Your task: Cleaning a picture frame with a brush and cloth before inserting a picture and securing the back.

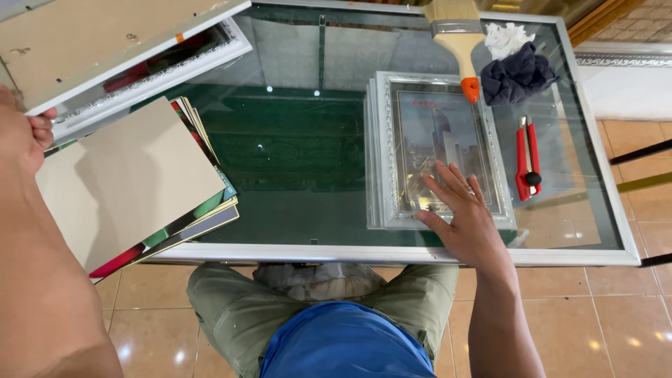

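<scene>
My right hand [462,213] lies flat, fingers spread, on the lower part of a silver ornate picture frame [434,119] that rests on a glass table [392,253]. My left hand [31,136] grips the edge of a beige backing board [105,38] held up at the upper left, above a white frame [175,66]. Under it sits a stack of cardboard sheets and prints [133,185] that hangs over the table's left front edge.
A wide paintbrush with an orange handle tip [458,42] lies at the back. Beside it are a dark cloth [516,75] and a white rag [507,36]. A red utility knife [527,157] lies right of the silver frame. My knees [322,301] are under the table.
</scene>
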